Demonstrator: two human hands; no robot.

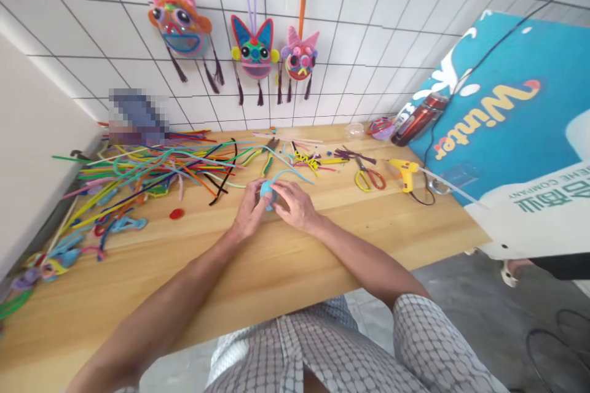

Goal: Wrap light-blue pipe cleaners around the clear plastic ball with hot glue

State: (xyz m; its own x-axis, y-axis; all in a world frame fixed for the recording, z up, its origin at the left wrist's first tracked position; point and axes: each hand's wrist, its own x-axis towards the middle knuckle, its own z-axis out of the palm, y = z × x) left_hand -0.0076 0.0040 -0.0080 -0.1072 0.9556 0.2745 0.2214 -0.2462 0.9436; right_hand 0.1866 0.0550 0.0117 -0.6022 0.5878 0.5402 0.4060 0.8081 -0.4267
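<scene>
Head view, left to right: loose pipe cleaners lie fanned across the left part of the counter. They are spread flat rather than bundled, which I judge keeps each colour visible and within reach. A red disc lies alone just beside their near edge. At centre, my left hand has its fingers closed on the left side of a blue coil, and my right hand has its fingers closed on the coil's right side. This two-sided grip holds the coil low over the counter, apparently so that its wound turns cannot spring loose. A free blue strand runs from the coil up and to the right. Further right, scissors and a yellow glue gun lie near each other, clear of both forearms. A red bottle lies against a blue carton at the counter's far right end
</scene>
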